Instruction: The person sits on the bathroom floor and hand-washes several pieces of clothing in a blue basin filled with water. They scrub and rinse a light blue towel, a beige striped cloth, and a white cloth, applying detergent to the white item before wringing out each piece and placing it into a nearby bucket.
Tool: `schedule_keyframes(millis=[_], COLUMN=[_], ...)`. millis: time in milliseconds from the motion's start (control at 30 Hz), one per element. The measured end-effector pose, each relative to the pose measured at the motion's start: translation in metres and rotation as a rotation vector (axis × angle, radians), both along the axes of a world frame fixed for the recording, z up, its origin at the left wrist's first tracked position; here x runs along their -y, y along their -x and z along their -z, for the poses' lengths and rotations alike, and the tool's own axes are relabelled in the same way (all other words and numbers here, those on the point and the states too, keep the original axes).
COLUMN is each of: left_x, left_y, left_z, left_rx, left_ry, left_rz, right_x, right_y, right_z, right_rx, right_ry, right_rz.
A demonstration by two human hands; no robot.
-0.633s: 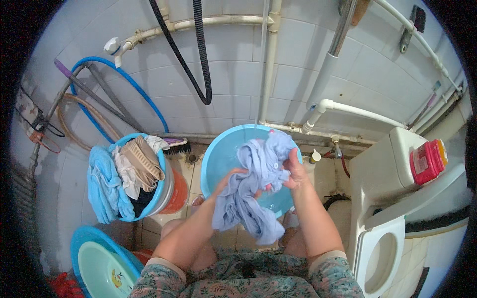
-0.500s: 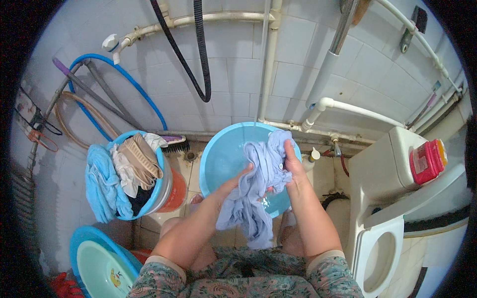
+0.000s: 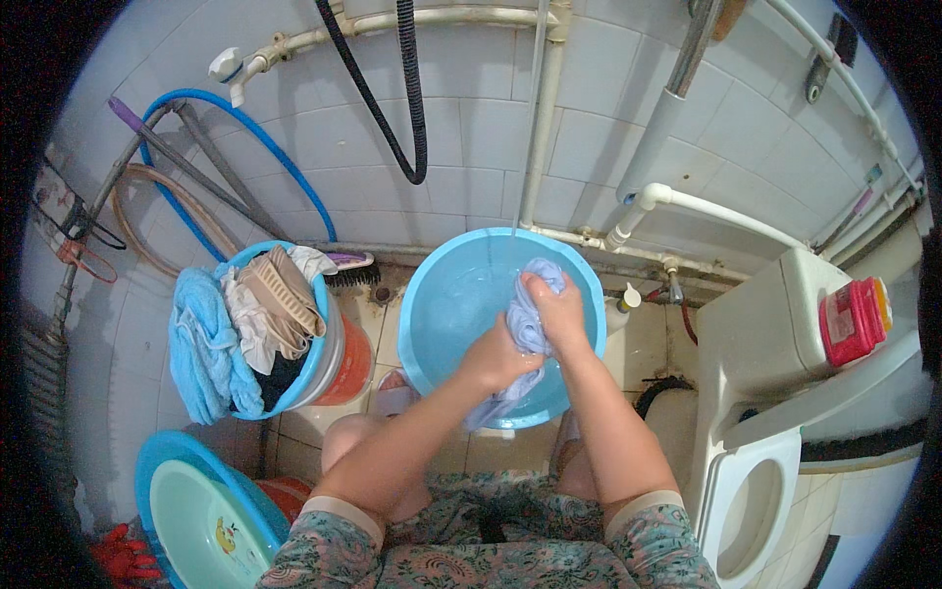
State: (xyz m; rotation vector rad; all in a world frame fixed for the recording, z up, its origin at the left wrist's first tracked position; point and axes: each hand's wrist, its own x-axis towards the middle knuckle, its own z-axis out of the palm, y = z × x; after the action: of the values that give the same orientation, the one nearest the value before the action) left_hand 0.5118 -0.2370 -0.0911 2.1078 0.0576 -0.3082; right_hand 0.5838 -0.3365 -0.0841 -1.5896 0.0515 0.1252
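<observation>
A light blue-lavender wet garment (image 3: 530, 332) is bunched up and twisted over the round blue basin (image 3: 406, 312), which has water in it. My left hand (image 3: 498, 355) is wrapped round the lower part of the cloth. Farther up, my right hand (image 3: 557, 312) is closed round its upper end. A loose tail of the cloth hangs below my left hand across the basin's near rim. A thin clear streak, water or a tube, runs down to the basin's far rim.
On the left, a bucket (image 3: 359, 361) bears a blue tub (image 3: 319, 368) heaped with clothes (image 3: 280, 304). Nearer stands a pale green basin (image 3: 186, 515) inside a blue one. A white toilet (image 3: 756, 344) is on the right. Behind the basin are wall pipes (image 3: 731, 208) and a scrubbing brush (image 3: 351, 269).
My hands have drawn the spread garment into a tight twisted bundle. Both fists now grip it, and its hanging part is shorter and lower over the basin. The view has shifted slightly.
</observation>
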Motion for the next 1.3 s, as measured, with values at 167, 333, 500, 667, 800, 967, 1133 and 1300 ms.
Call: schedule_keyframes(millis=[167,333,500,667,800,967,1133,1300], left_x=[0.014,0.014,-0.027,-0.054,-0.049,-0.044,-0.034,-0.018], left_y=[0.014,0.014,-0.002,0.000,0.012,0.016,0.004,0.005], left_z=[-0.015,-0.016,-0.027,-0.036,-0.036,-0.014,-0.028,-0.046], left_rx=[0.251,0.217,0.013,-0.341,-0.608,-0.719,-0.498,-0.278], left_ry=[-0.373,-0.389,0.116,0.948,1.103,1.338,0.869,0.582], left_rz=[-0.106,-0.107,-0.116,0.061,0.105,0.319,0.374,0.369], right_x=[-0.001,-0.002,0.025,0.042,0.032,0.028,0.031,0.029], right_y=[0.001,-0.001,-0.009,-0.010,0.002,0.011,-0.001,0.000], right_z=[0.013,0.025,-0.011,-0.005,-0.003,-0.014,-0.019,-0.034], right_rx=[-0.021,-0.212,-0.363,-0.246,-0.275,-0.326,-0.337,-0.247], right_ry=[-0.033,-0.161,-0.428,-0.610,-1.037,-1.146,-0.771,-0.434], right_rz=[0.147,0.120,-0.309,-0.464,-0.716,-0.749,-0.571,-0.456])
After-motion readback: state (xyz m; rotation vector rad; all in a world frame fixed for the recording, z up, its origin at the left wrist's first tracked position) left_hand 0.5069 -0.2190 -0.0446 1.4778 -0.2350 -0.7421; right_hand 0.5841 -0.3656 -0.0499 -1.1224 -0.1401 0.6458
